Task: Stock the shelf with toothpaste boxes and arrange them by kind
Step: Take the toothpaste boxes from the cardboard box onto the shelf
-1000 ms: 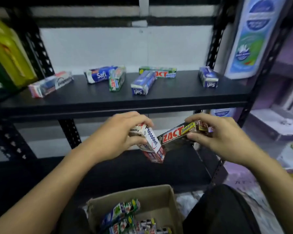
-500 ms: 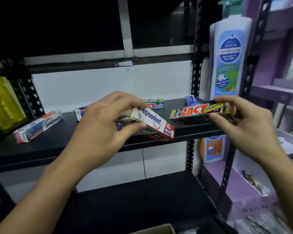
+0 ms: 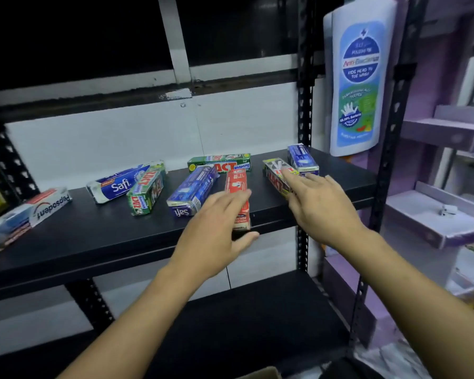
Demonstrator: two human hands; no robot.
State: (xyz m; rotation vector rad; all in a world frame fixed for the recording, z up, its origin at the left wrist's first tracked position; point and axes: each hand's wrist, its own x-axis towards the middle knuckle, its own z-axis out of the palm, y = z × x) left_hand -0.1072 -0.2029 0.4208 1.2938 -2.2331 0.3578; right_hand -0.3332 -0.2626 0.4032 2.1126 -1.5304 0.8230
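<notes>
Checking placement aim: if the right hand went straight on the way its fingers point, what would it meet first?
The right hand rests on the grey toothpaste box. Straight on, back and left, it would likely reach the green box at its right end, though depth is unclear.

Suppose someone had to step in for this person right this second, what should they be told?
Left hand: open, fingers lying on the red box near the front edge of the shelf.
Right hand: open, fingers on the pale ZACT box.
Done: eight boxes lie on the shelf.
Left: brands are mixed, e.g. a Safi box beside a green ZACT box; group them by kind.
</notes>
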